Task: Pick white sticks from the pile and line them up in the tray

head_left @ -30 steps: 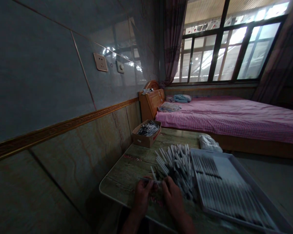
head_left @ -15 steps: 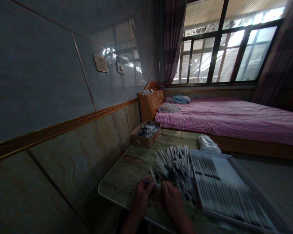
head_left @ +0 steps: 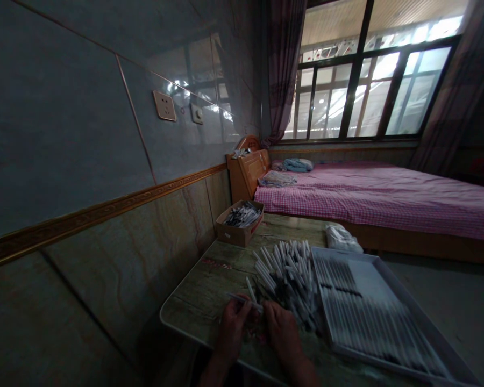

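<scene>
Over the front of the table, my left hand (head_left: 233,322) and my right hand (head_left: 282,327) pinch a thin pale pen (head_left: 239,297) between them. Its left end sticks out past my left fingers; the right end runs into my right fingertips. Just beyond, a loose white pen piece (head_left: 250,289) lies on the table. A heap of white pens (head_left: 288,269) with dark parts spreads beyond my right hand. To the right, a shallow white tray (head_left: 381,274) holds rows of similar pens. Fine details of the held pen are too dim to make out.
A cardboard box (head_left: 230,234) full of pens or pen parts stands at the table's back left, by the tiled wall (head_left: 177,231). A white plastic bag (head_left: 342,239) lies behind the tray. Past the table (head_left: 193,279) is a bed (head_left: 367,199) with a pink checked cover.
The view has shifted slightly. Both hands keep nearly the same place and grip on the pen; the heap and tray look unchanged.
</scene>
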{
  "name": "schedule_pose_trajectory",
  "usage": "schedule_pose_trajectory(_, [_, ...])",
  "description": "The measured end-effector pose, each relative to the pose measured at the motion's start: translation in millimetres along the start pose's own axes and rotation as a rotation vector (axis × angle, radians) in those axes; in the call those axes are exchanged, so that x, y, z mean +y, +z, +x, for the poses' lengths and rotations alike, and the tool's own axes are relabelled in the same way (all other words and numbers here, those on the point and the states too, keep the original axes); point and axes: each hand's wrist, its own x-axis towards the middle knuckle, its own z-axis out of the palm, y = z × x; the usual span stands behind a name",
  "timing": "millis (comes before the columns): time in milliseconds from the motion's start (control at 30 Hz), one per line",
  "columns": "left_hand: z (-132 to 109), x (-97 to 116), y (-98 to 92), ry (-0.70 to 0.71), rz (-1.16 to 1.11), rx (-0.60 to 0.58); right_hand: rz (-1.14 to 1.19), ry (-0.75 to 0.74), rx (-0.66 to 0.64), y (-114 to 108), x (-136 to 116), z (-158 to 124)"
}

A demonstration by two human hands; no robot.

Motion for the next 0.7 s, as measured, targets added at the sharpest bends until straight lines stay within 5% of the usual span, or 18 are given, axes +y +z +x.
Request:
schedule_pose_trajectory(367, [-0.3,2.0,1.2,-0.014,0.026,-0.012,-0.079,0.006,-0.165,-3.1,-2.7,0.9])
schedule_pose_trajectory(700, [5.1,3.7,-2.4,0.012,0.124,-0.060,-0.010,-0.006,-0.137,-1.7,-2.8,3.5])
